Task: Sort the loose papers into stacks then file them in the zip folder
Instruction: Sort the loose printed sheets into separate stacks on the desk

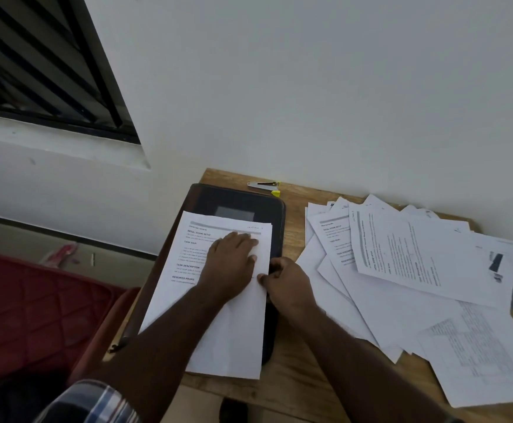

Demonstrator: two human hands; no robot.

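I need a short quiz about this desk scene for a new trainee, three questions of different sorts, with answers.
1. True or false: the left hand lies flat on the stack of papers.
2. What does the stack lie on? A) zip folder B) floor C) chair
3. Where are the loose papers: left or right of the folder?

Key: 1 true; 2 A; 3 right. The right hand pinches the stack's edge.

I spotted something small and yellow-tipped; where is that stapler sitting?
In the head view, the stapler lies at the back of the wooden table, against the wall, just beyond the dark zip folder's far edge.
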